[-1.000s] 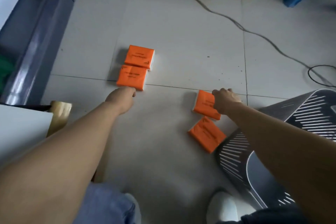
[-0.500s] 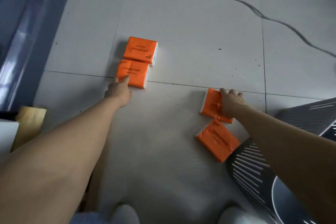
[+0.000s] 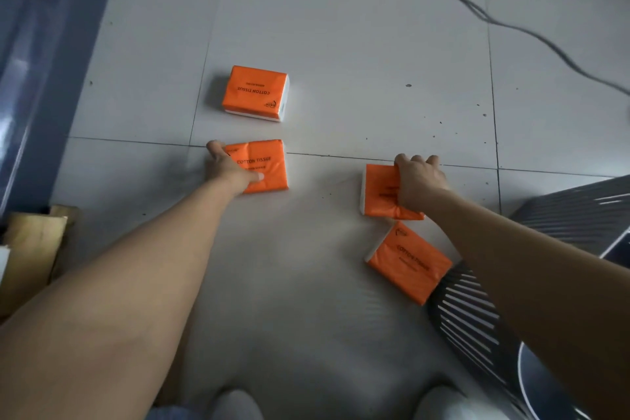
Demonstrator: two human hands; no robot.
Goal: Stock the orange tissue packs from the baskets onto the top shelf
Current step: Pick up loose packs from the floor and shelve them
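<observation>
Hands grip glossy rectangular orange packs.

Four orange tissue packs lie flat on floor tiles.

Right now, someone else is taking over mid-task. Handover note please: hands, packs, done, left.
Left hand: closed on the near-left pack, thumb on top.
Right hand: grip on the near-right pack, which is tipped up on edge.
Far-left pack: flat on the floor tiles, untouched.
Fourth pack: on the floor, against the slatted basket.
Done: nothing shelved that can be seen; no shelf in view.
Left: carry all four packs to the top shelf.
</observation>
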